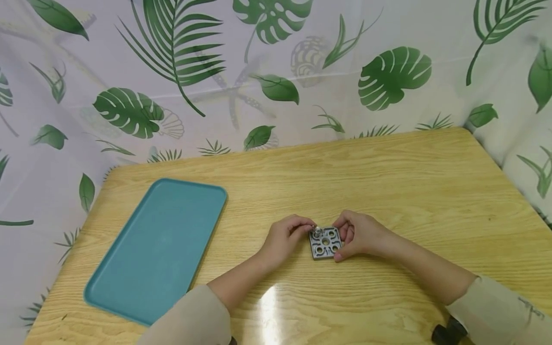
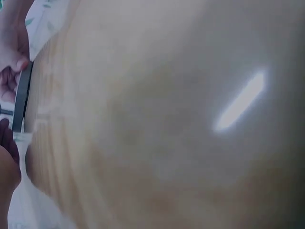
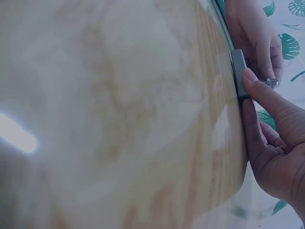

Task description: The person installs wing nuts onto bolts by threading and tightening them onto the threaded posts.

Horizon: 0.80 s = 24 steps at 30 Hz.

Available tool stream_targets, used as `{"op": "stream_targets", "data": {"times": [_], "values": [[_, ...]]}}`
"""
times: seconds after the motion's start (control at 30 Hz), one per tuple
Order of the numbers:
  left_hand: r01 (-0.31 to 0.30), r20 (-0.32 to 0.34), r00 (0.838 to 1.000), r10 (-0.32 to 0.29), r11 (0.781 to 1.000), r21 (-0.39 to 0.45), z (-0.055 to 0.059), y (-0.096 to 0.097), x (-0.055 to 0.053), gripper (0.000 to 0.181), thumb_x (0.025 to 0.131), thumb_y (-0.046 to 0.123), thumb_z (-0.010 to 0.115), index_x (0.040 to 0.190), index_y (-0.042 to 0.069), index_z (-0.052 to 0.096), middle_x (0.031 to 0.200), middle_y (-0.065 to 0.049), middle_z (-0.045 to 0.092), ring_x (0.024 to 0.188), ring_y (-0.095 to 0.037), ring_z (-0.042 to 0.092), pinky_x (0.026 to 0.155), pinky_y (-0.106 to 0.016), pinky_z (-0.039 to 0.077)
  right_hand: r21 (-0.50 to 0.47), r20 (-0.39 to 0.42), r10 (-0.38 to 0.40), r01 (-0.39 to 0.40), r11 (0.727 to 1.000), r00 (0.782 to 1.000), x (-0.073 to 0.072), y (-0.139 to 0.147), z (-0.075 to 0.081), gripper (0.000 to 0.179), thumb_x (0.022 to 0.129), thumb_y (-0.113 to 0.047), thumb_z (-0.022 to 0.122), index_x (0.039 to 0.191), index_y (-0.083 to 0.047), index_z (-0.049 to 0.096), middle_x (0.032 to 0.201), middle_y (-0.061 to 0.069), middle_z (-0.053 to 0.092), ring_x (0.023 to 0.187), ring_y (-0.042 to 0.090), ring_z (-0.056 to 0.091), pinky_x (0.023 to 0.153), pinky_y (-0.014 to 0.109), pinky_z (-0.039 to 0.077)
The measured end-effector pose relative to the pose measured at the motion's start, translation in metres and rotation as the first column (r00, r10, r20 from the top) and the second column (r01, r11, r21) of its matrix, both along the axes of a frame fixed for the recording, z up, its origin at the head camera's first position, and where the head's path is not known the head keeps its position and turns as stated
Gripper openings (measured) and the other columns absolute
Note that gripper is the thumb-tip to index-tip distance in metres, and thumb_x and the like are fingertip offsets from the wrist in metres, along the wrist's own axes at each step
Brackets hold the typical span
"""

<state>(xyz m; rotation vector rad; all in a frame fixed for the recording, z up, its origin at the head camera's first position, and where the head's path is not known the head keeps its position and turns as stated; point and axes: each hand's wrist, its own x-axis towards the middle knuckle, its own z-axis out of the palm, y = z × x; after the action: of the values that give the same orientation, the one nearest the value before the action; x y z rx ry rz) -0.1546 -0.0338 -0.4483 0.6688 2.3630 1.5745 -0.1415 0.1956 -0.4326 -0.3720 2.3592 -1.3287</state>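
A square grey metal plate (image 1: pixel 326 242) with several round holes and curved slots lies face up at the wooden table's middle. My right hand (image 1: pixel 361 235) grips its right side, the thumb on the near corner and the other fingers along the edge. At the plate's far left corner, my left hand (image 1: pixel 284 239) pinches a small shiny bolt-like metal piece (image 1: pixel 318 231). In the right wrist view that piece (image 3: pixel 272 82) stands out from the upper face of the plate (image 3: pixel 240 74). Whether its end sits inside the corner hole is hidden.
A blue-green rectangular tray (image 1: pixel 161 249) lies on the left of the wooden table (image 1: pixel 388 177). Behind and beside the table hangs a white cloth (image 1: pixel 319 96) printed with green leaves. A dark object (image 1: pixel 449 331) shows under the right sleeve (image 1: pixel 496 311).
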Motion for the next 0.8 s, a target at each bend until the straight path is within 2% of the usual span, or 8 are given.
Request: {"op": "stream_targets", "data": {"times": [0.13,0.27,0.37,0.43,0.53,0.7,0.8], "values": [[0.120,0.025,0.993,-0.119,0.992,-0.025,-0.001,0.001,-0.017,0.019,0.096,0.016,0.054,0.106,0.010,0.069,0.104,0.000,0.068,0.102,-0.010,0.061,0.090,-0.022,0.047,0.007,0.005,-0.001,0.001,1.000,1.000,0.000,0.000,0.000,0.066,0.059,-0.016,0.090,0.108,0.007,0.052,0.083,0.008,0.058,0.067,0.015,0.057,0.059,0.023,0.050],[0.250,0.035,0.968,-0.248,0.968,-0.039,0.000,0.004,-0.029,0.020,0.097,0.014,0.052,0.107,0.010,0.069,0.105,-0.001,0.068,0.101,-0.007,0.060,0.089,-0.021,0.047,0.020,0.012,0.000,-0.001,1.000,1.000,-0.001,0.000,-0.001,0.066,0.059,-0.018,0.091,0.107,0.006,0.053,0.083,0.007,0.058,0.067,0.015,0.057,0.059,0.023,0.050],[0.297,0.046,0.954,-0.295,0.954,-0.051,0.000,0.006,-0.032,0.019,0.097,0.013,0.053,0.107,0.009,0.068,0.105,-0.002,0.068,0.100,-0.006,0.060,0.088,-0.020,0.047,0.019,0.010,0.009,-0.009,1.000,1.000,-0.001,-0.001,-0.002,0.066,0.059,-0.019,0.091,0.107,0.005,0.053,0.083,0.007,0.058,0.068,0.015,0.056,0.059,0.023,0.050],[0.299,0.054,0.954,-0.296,0.953,-0.057,0.000,0.005,-0.033,0.019,0.097,0.013,0.053,0.108,0.009,0.068,0.106,-0.002,0.068,0.100,-0.005,0.060,0.088,-0.021,0.048,0.018,0.008,0.012,-0.012,1.000,1.000,-0.001,-0.001,-0.002,0.066,0.059,-0.019,0.091,0.107,0.005,0.053,0.082,0.007,0.058,0.068,0.015,0.056,0.059,0.023,0.050],[0.262,0.073,0.964,-0.257,0.963,-0.068,0.000,0.003,-0.032,0.021,0.098,0.016,0.052,0.110,0.011,0.068,0.108,-0.001,0.068,0.102,-0.006,0.060,0.090,-0.020,0.047,0.023,0.008,0.005,-0.006,1.000,1.000,-0.001,-0.001,-0.002,0.067,0.058,-0.019,0.091,0.107,0.005,0.053,0.082,0.007,0.058,0.068,0.016,0.056,0.059,0.023,0.050],[0.162,0.104,0.982,-0.156,0.985,-0.059,0.001,-0.002,-0.025,0.021,0.097,0.014,0.054,0.113,0.010,0.066,0.109,-0.001,0.068,0.105,-0.010,0.061,0.092,-0.023,0.047,0.005,0.018,-0.009,0.009,1.000,1.000,0.000,0.000,-0.001,0.067,0.059,-0.016,0.091,0.108,0.007,0.052,0.083,0.008,0.058,0.068,0.015,0.056,0.059,0.023,0.050],[0.100,0.107,0.990,-0.092,0.992,-0.077,0.005,-0.005,-0.016,0.021,0.092,0.010,0.061,0.112,0.011,0.066,0.108,-0.001,0.068,0.103,-0.012,0.061,0.092,-0.026,0.046,-0.003,0.019,-0.012,0.012,1.000,1.000,0.000,0.000,-0.001,0.067,0.059,-0.015,0.091,0.109,0.007,0.052,0.083,0.008,0.058,0.068,0.016,0.056,0.059,0.023,0.050]]}}
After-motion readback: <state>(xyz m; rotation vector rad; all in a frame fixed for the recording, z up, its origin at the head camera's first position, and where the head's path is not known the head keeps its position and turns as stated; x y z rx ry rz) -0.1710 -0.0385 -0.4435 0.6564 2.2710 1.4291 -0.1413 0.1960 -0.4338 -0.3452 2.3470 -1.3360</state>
